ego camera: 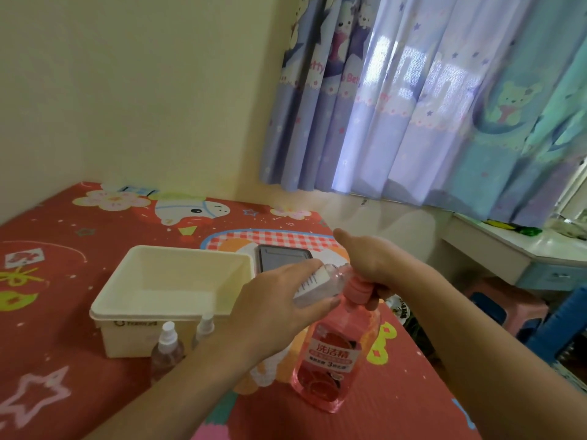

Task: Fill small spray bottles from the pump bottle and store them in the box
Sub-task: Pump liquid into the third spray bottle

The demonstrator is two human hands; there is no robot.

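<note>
Filling is the step in hand: the left hand (279, 300) grips a small clear bottle (320, 282), tilted almost on its side with its open mouth brought up to the spout of the pink pump bottle (333, 354), while the right hand (374, 262) lies over the pink pump head (360, 289), fingers curled down round it, ready to press. The pump bottle stands upright on the red cartoon-print mat (63, 281) near the mat's right edge. Whether any liquid has gone into the held bottle I cannot tell (its wall is clear and partly hidden by the fingers).

My judgement is that the next move calls for a steady downward press on the pump while the small bottle's mouth is kept tight against the nozzle; a slip there would drip detergent onto the mat. After that the bottle needs its spray top before it goes into the box.

Just left of the pump bottle sits the cream plastic box (171, 296), with no bottles seen inside. Two capped spray bottles (166, 347) stand at its near wall, one partly behind the left forearm. A dark phone (282, 257) lies beyond the box, towards the far edge. Nothing blocks the path from the hands to the box.
</note>
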